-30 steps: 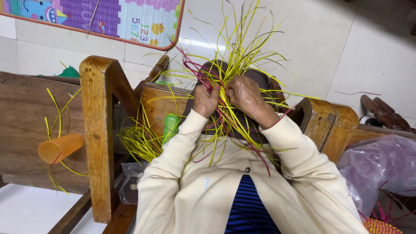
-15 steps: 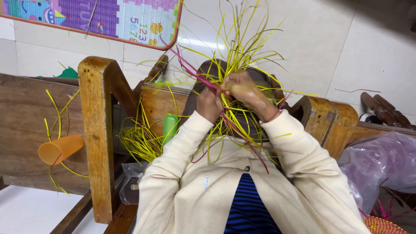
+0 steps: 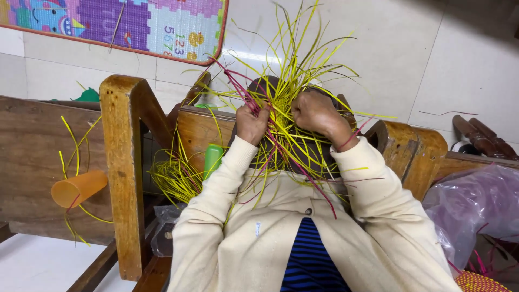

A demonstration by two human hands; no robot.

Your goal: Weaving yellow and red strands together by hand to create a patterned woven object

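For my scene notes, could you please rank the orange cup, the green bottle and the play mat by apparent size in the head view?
1. Play mat, largest though cropped.
2. Orange cup.
3. Green bottle, partly hidden by a sleeve, so its rank against the cup is unsure.

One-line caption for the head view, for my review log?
Left hand and right hand grip yellow and magenta weaving strips over a dark rounded form.

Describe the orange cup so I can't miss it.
Start at the thick wooden post on the left side of the chair frame. Left of it, the orange cup lies tipped on its side against the wooden panel, the only orange thing among loose yellow strips.
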